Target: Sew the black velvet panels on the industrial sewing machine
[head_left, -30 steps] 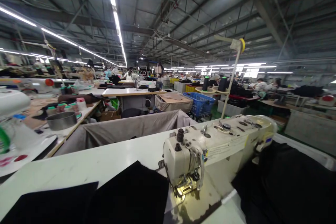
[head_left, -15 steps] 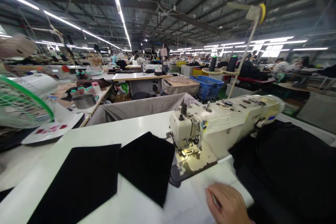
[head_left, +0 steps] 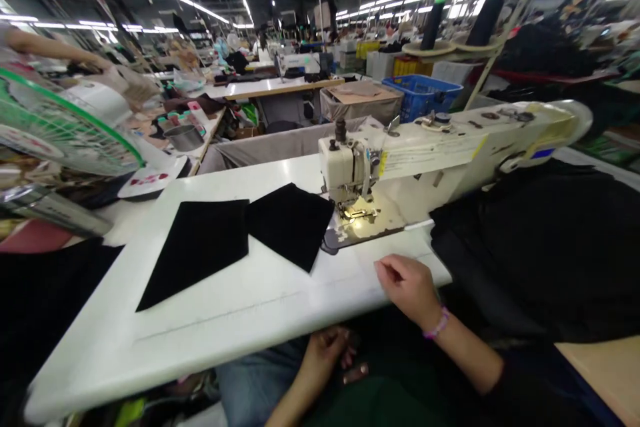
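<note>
My right hand [head_left: 407, 285] rests on the white sewing table [head_left: 240, 310] near its front edge, fingers curled together in a loose pinch; what they hold, if anything, I cannot make out. It lies just in front of the lit needle plate of the cream sewing machine [head_left: 425, 147]. My left hand [head_left: 327, 350] is below the table edge on my lap, fingers curled against dark cloth. Two flat black fabric pieces [head_left: 200, 247] [head_left: 290, 223] lie on the table to the left of the machine, apart from both hands.
A heap of black fabric [head_left: 540, 240] fills the right side beside the machine. A green-rimmed fan [head_left: 65, 127] stands at the left. A grey cloth bin [head_left: 280, 143] hangs behind the table. Thread cones [head_left: 433, 23], a blue crate [head_left: 423, 93] and other workstations lie beyond.
The view has tilted downward from the ceiling to the table. My right hand has come into view and moved up onto the table; my left hand on the lap now shows.
</note>
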{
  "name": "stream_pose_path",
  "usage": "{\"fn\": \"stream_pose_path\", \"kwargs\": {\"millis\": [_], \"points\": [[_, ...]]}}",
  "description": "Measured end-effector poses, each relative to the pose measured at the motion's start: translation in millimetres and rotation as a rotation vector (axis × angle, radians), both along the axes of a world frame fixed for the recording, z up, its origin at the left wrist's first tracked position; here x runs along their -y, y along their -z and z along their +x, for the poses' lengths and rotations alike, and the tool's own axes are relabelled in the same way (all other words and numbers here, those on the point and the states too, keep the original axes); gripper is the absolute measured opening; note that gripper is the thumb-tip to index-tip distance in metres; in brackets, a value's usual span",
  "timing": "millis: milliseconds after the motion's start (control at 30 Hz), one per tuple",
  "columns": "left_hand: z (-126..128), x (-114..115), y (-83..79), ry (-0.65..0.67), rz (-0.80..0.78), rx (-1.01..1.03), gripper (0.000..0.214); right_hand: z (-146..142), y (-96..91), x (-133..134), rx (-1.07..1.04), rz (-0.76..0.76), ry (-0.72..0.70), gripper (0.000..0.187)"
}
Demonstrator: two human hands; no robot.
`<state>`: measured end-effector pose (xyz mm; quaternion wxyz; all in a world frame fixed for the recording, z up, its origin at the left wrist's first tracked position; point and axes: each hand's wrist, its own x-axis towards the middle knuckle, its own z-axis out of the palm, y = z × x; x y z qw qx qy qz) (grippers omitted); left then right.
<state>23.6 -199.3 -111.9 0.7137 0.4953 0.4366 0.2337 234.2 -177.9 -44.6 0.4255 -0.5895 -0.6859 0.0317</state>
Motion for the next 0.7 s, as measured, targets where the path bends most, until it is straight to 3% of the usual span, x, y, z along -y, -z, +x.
{"fn": "stream_pose_path", "kwargs": {"millis": [67,167,233,300,400,500,600,700], "points": [[-6,22,-12.9,-0.016,-0.013,0.025,0.046,-5,-7.5,12,-0.308,-0.187,-0.102,0.025],[-10,29,-51.3,-0.141,0.083,0.063,0.047,-15,-19.3,33,-0.689,-0.449,-0.332,0.021],[-7,22,-74.5,-0.257,0.2,0.036,0.036,-21,-24.9,45,-0.765,-0.53,-0.453,0.028],[-3,14,-87.7,-0.322,0.342,-0.008,0.024,-25,-27.8,53,-0.717,-0.539,-0.479,0.039],[5,4,-90.6,-0.33,0.554,-0.071,0.016,-29,-29.3,57,-0.615,-0.49,-0.404,0.035],[12,-2,-89.0,-0.322,0.718,-0.128,0.013,-30,-31.7,55,-0.694,-0.486,-0.352,0.029],[16,-4,-93.6,-0.288,0.73,-0.14,0.013,-28,-36.8,51,-0.91,-0.582,-0.37,0.028],[19,-3,-99.1,-0.259,0.62,-0.109,0.011,-23,-42.9,47,-0.966,-0.636,-0.357,0.033]]}}
